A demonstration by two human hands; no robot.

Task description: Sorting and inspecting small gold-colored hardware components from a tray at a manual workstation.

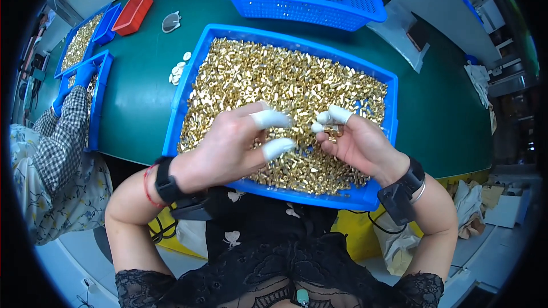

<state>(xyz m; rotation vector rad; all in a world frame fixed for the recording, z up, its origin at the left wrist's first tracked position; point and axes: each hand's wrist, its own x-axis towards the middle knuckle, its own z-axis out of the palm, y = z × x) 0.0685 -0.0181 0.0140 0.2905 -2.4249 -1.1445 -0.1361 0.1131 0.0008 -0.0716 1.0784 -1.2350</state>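
A shallow blue tray (188,85) lies on the green table in front of me, heaped with several small brass metal parts (274,77). My left hand (234,145) hovers over the near half of the heap, white finger cots on two spread fingertips, nothing held in it. My right hand (354,140) is just to its right, palm up and cupped, with a few brass parts (333,131) resting in its fingers. White cots cover its fingertips too. Both wrists wear black bands.
A blue basket (354,5) with more brass parts stands behind the tray. At the left, another person's checked sleeve (63,137) reaches into blue trays (98,102); a red tray (132,12) and white finger cots (178,71) lie nearby. Plastic bags (399,28) sit at right.
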